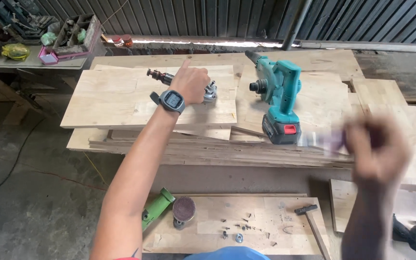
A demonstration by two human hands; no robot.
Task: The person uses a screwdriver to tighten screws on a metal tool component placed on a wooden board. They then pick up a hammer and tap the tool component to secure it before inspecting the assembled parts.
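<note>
Plywood stack: pale sheets (121,96) lie piled flat and overlapping, forming the work surface that carries the tools; their edges step out in uneven layers toward the viewer.
Lower board: a smaller plywood panel (285,238) sits on the concrete floor, catching loose screws and washers (239,231) so they stay in one spot.
Teal cordless blower: the blower (278,96) stands on its dark battery base, nozzle pointing away, upright and stable at the centre of the stack; a small red patch marks the battery's front.
Green angle grinder: the grinder (157,207) lies on its side at the lower board's left edge, its brown sanding disc (184,209) facing up.
Pink tray: a shallow pink bin (68,45) of oddments rests on a far shelf beside a yellow bag (15,50).
Hammer: a black-headed hammer (309,219) lies flat on the lower board.
Left hand: the left hand (188,84), a watch on its wrist, closes around a metal motor armature (164,77), pinning it against the top sheet.
Right hand: the right hand (379,147) is blurred by motion; it seems curled on something purplish, but I cannot tell what.
</note>
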